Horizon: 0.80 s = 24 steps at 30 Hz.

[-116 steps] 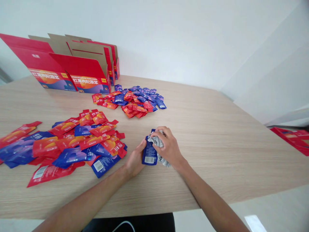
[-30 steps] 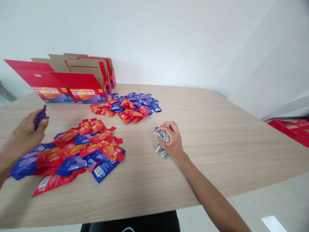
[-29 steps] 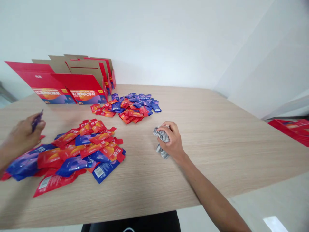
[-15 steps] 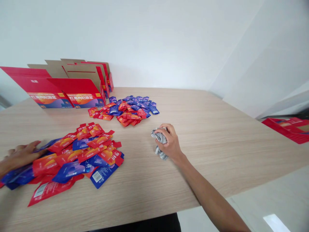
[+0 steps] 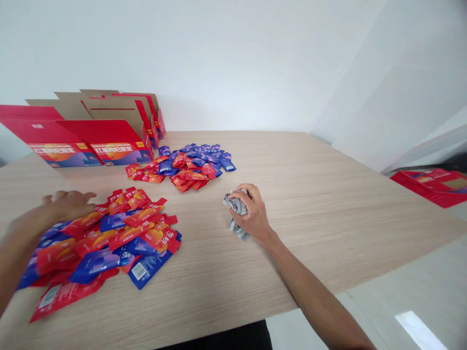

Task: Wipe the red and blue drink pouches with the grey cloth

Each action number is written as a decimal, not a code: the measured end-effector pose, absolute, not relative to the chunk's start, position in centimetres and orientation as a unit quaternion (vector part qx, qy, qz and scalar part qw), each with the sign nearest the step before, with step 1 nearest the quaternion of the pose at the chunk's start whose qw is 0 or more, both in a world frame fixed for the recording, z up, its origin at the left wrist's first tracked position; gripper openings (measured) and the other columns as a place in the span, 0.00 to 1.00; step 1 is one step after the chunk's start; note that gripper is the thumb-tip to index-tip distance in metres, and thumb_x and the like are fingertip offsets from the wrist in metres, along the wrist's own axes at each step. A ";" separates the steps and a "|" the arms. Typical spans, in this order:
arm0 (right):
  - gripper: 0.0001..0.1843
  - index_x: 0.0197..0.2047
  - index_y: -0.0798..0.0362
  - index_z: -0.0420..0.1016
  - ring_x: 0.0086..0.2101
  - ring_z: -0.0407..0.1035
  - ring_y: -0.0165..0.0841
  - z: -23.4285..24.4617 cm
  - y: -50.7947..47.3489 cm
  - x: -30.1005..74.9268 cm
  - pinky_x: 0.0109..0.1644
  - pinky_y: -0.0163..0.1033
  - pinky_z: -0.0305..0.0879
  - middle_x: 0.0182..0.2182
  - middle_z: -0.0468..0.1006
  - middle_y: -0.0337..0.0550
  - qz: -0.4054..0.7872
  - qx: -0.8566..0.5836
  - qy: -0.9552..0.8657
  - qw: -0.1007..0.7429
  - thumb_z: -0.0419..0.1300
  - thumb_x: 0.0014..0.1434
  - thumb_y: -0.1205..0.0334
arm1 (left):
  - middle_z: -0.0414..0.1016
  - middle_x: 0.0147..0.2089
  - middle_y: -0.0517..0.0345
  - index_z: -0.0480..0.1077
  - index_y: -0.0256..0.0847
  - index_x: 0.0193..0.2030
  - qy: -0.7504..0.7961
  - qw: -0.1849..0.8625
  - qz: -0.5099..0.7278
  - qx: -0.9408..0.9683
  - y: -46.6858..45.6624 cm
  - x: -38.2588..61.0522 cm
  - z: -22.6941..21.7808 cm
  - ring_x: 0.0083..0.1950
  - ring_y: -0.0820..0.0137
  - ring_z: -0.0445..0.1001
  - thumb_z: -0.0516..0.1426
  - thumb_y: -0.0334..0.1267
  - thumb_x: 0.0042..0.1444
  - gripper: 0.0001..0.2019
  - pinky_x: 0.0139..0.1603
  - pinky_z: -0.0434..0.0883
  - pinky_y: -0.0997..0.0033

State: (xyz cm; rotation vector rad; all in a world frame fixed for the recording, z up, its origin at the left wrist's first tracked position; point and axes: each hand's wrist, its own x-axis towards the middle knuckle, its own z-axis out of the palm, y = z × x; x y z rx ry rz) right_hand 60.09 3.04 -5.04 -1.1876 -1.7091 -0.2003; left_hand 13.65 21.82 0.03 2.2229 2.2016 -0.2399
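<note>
My right hand [image 5: 251, 216] rests on the wooden table [image 5: 328, 214], its fingers closed round a crumpled grey-and-white striped cloth [image 5: 235, 211]. My left hand [image 5: 60, 206] hovers over the left part of the near pile of red and blue sachets [image 5: 105, 238], fingers stretched out and slightly blurred, with nothing in it. A second, smaller pile of red and blue sachets [image 5: 186, 165] lies farther back, beyond the cloth.
Open red cartons with brown cardboard flaps [image 5: 91, 131] stand at the table's back left against the white wall. More flat red cartons [image 5: 430, 187] lie low at the far right, off the table. The table's near edge runs just under the near pile.
The left hand carried a blue sachet from beside the cloth to the near pile, let it go there, and now hovers open over the pile. The right hand kept its grip on the cloth.
</note>
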 end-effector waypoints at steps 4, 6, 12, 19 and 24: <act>0.14 0.44 0.48 0.76 0.47 0.70 0.41 -4.9 3.1 60.2 0.50 0.44 0.71 0.46 0.71 0.46 -0.085 -0.495 -0.699 0.508 0.62 0.55 0.71 | 0.72 0.65 0.35 0.68 0.29 0.66 0.555 -0.024 -0.090 0.827 20.2 26.5 -0.1 0.63 0.49 0.68 0.50 0.34 0.62 0.26 0.60 0.66 0.53; 0.14 0.44 0.47 0.76 0.47 0.69 0.41 -5.2 3.4 60.5 0.51 0.44 0.71 0.46 0.71 0.46 -0.081 -0.504 -0.694 0.508 0.62 0.55 0.71 | 0.74 0.63 0.41 0.69 0.34 0.65 0.492 -0.029 -0.059 0.868 19.9 32.6 -1.3 0.62 0.57 0.70 0.51 0.33 0.63 0.24 0.61 0.66 0.62; 0.13 0.43 0.48 0.77 0.46 0.69 0.40 -6.7 4.8 61.7 0.51 0.44 0.71 0.45 0.71 0.46 -0.077 -0.530 -0.677 0.505 0.62 0.55 0.71 | 0.71 0.63 0.36 0.70 0.33 0.64 0.413 -0.082 0.045 0.906 21.7 45.8 -5.7 0.66 0.50 0.64 0.50 0.34 0.66 0.22 0.64 0.61 0.53; 0.12 0.42 0.49 0.77 0.45 0.69 0.40 -7.1 5.3 62.3 0.49 0.43 0.71 0.44 0.72 0.47 -0.103 -0.539 -0.675 0.494 0.62 0.55 0.71 | 0.75 0.57 0.34 0.72 0.28 0.58 0.411 -0.130 0.052 0.901 25.1 51.5 -8.3 0.62 0.51 0.68 0.54 0.30 0.64 0.17 0.62 0.62 0.50; 0.13 0.43 0.49 0.77 0.44 0.69 0.40 -6.7 4.9 62.1 0.48 0.43 0.71 0.45 0.73 0.47 -0.136 -0.537 -0.689 0.468 0.63 0.54 0.70 | 0.76 0.55 0.47 0.73 0.35 0.54 0.409 -0.133 0.058 0.901 26.2 52.1 -9.2 0.59 0.58 0.72 0.58 0.39 0.66 0.13 0.61 0.68 0.50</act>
